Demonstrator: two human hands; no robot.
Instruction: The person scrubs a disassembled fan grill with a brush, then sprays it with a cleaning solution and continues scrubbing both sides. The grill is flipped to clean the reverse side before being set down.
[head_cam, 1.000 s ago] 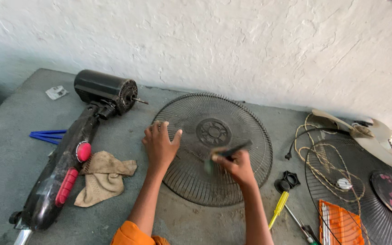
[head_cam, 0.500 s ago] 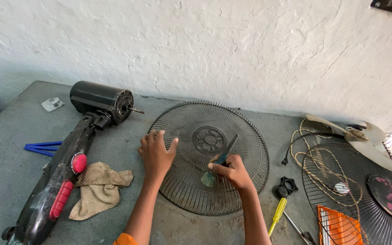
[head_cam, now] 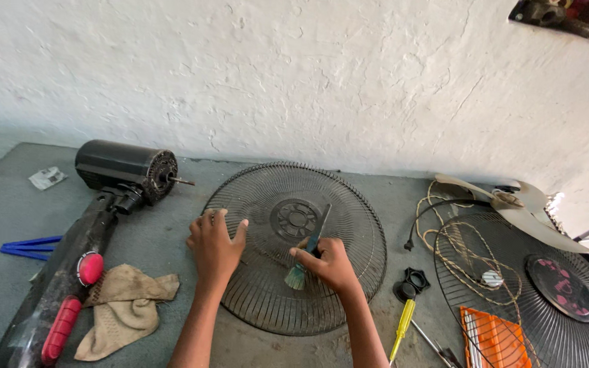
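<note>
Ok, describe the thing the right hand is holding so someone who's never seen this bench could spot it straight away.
Start at the round dark fan grille lying flat in the middle of the grey bench. On its near half the right hand grips a small paintbrush with a dark handle pointing toward the grille's hub. Its greenish bristle tuft pressed to the wires sets it apart from the yellow-handled screwdriver lying to the right.

The brush [head_cam: 306,257] has swung upright in the right hand [head_cam: 332,264].

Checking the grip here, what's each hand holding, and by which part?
Right hand holds a brush around mid-handle, bristles down on the fan grille. Left hand holds nothing; it rests flat on the grille.
</note>
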